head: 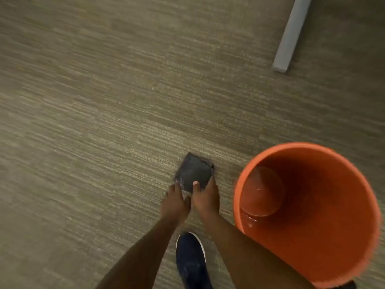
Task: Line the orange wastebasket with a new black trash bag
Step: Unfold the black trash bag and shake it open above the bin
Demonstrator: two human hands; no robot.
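A folded black trash bag [193, 173], a small flat square, is held out over the carpet in front of me. My right hand [205, 198] grips its near right corner with the thumb on top. My left hand [175, 202] pinches its near left corner. The orange wastebasket [354, 215] stands upright on the floor to the right of my hands, its round mouth open toward me and its inside bare, with no liner in it. My right forearm crosses in front of the basket's near left rim.
Striped grey-green carpet [104, 122] covers the floor all around. A grey bar [291, 36], like a furniture leg or base, lies at the top right. My dark blue shoe [190, 259] stands below my hands.
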